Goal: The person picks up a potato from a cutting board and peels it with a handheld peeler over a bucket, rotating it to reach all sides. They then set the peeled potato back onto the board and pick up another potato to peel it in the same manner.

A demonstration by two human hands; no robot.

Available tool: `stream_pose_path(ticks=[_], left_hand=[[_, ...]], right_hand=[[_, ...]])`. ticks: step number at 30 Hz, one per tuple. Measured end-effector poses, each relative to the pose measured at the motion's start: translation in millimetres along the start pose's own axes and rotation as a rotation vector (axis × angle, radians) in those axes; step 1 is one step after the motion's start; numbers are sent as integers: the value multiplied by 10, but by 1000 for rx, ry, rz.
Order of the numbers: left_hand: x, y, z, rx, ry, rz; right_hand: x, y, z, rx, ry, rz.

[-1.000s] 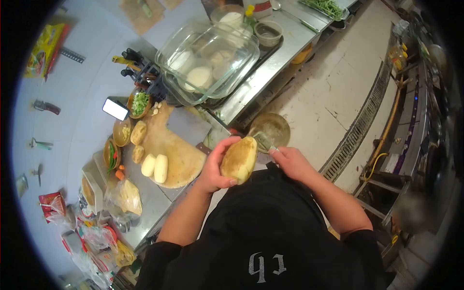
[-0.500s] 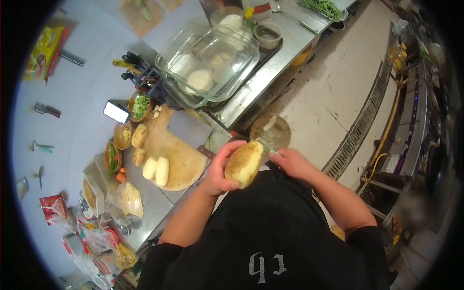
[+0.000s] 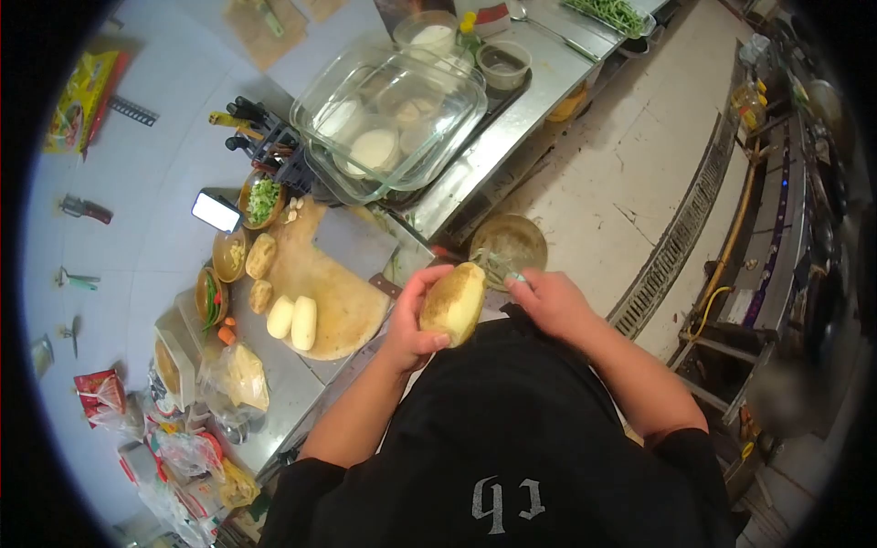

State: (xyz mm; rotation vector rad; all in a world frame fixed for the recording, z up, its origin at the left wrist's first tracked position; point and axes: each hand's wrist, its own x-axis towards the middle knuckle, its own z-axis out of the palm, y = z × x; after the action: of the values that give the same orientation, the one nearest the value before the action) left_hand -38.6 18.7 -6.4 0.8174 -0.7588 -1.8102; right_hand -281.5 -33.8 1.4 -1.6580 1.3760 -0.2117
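My left hand (image 3: 413, 320) is closed around a large potato (image 3: 454, 306), its brown skin partly peeled off to pale yellow flesh. Just right of it, my right hand (image 3: 554, 306) grips a peeler (image 3: 504, 267) by its pale green handle; the blade end is blurred and sits a little apart from the potato. Below on the floor stands a round bin (image 3: 533, 239). To the left, two peeled potatoes (image 3: 303, 321) lie on a round wooden cutting board (image 3: 352, 310) beside a cleaver (image 3: 354, 245). Two unpeeled potatoes (image 3: 260, 256) lie at the board's far edge.
Bowls of chopped greens (image 3: 263, 199), minced garlic (image 3: 232, 254) and chillies (image 3: 211, 297) line the wall side, near a phone (image 3: 216, 212). A knife rack (image 3: 269, 146) and large glass dishes (image 3: 388, 123) stand farther back. Plastic bags (image 3: 187, 457) crowd the near left.
The peeler has moved off the potato's upper end, leaving a gap. In my left hand the potato has turned slightly and shows a wider peeled strip on its right side.
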Motion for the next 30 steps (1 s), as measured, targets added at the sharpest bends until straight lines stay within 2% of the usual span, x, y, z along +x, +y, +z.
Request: stream_pose_path(ticks=[1,3,4,5,8,9,11,12,14,15,17,18,20,22,25,28,30], left_hand=[[-2,-6,3,1,-1,-2],[8,-23,6,-6,49,6],[-3,-32,4,-6,55,7],[21,-39,0,-46,113,-1],[51,-74,38,-76,207,-29],[40,-80,52,-64,248,-45],[35,-124,82,-51,249,-47],[25,-148,95,-39,252,-50],[-5,-156,100,-101,220,-28],[-19,-145,90,-165,187,-10],[-23,-121,90,-152,137,-8],[-21,-100,125,-188,110,1],[-9,-125,116,-225,90,16],[55,-212,38,-190,191,47],[86,-204,58,-193,254,67],[72,-223,82,-108,299,36],[45,-224,146,-94,305,13]], right_hand=[[-8,72,32,2,1,1],[18,142,138,253,-61,-1],[-20,108,166,310,-12,-19],[-65,60,164,311,-9,-19],[-235,-187,68,189,42,-223],[-257,-229,83,193,39,-222],[-265,-272,85,25,54,-373],[-252,-254,87,25,55,-374],[-163,-161,136,81,20,-205],[-62,-55,147,85,20,-209],[159,266,162,127,-146,29],[180,297,184,153,-225,39],[147,300,234,208,-149,49],[70,174,220,264,-69,62],[-122,-117,115,288,49,-31],[-257,-293,84,45,65,-401],[-259,-328,101,2,64,-364]])
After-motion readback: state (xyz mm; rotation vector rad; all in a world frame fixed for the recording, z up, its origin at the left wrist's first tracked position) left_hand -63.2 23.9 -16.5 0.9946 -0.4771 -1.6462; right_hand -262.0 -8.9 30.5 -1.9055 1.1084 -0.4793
